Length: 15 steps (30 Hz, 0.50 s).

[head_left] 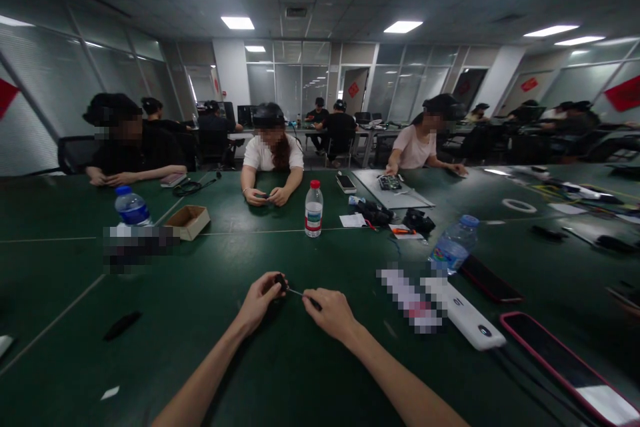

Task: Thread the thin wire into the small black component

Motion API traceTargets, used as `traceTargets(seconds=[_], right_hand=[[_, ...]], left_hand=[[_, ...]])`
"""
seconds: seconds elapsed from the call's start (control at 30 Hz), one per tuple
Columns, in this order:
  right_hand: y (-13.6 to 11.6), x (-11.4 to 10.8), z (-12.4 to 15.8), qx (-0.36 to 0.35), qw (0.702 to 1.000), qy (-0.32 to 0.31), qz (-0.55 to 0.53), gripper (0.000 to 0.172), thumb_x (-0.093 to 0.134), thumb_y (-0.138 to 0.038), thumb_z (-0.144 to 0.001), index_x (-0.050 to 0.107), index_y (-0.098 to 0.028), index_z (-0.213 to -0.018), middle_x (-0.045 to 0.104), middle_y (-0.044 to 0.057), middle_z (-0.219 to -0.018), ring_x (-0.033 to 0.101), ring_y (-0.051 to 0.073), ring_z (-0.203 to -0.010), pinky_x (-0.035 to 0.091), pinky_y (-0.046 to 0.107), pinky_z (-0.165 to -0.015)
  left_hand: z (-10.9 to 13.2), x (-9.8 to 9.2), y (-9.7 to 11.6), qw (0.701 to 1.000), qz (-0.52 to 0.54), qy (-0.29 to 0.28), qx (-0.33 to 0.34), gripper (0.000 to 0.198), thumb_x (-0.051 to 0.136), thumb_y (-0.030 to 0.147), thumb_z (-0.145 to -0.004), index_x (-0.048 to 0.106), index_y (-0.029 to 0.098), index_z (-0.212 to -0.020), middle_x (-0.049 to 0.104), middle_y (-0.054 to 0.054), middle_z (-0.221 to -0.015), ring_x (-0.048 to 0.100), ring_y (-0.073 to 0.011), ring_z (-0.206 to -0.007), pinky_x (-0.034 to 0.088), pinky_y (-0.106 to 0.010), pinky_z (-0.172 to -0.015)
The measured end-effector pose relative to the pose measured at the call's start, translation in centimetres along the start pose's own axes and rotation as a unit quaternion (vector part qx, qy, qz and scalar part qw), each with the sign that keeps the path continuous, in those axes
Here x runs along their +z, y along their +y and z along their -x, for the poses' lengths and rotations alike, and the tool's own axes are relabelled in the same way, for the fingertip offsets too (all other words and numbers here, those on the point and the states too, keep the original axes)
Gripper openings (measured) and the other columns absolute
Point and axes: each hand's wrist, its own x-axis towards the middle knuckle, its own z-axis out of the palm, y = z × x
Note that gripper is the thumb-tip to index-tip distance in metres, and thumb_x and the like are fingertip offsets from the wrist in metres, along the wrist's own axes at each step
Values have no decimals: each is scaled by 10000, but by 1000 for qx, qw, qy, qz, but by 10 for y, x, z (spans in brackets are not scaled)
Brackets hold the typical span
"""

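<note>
Over the green table (225, 373), my left hand (260, 299) is closed around a small black part (281, 281), its kind too small to make out. My right hand (331, 311) grips the dark handle of a screwdriver (296, 291). The thin metal shaft points left and its tip meets the black part, or lies very close to it. My fingers cover much of both things.
Ahead stands a red-capped bottle (314, 210). On the right are a blue-capped bottle (456, 243), a white power bank (465, 315) with a cable and a pink-edged phone (560, 360). An open cardboard box (189, 221) is at left. People sit opposite.
</note>
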Motion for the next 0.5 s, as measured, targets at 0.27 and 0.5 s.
traceTargets(seconds=[0.27, 0.5], right_hand=[[-3, 0, -1, 8, 999, -23, 22, 344, 372, -373, -990, 675, -247, -1096, 689, 28, -836, 622, 125, -670, 421, 208, -583], [2, 6, 2, -21, 999, -10, -25, 376, 365, -413, -1001, 670, -223, -1112, 705, 48, -911, 647, 144, -731, 471, 231, -633]], left_hand=[[1, -1, 3, 1000, -29, -1, -7, 361, 714, 395, -767, 664, 157, -1034, 710, -96, -1011, 648, -229, -936, 502, -334, -849], [1, -4, 7, 1000, -20, -8, -18, 339, 723, 380, -761, 681, 155, -1011, 723, -91, -969, 653, -228, -907, 486, -342, -867]])
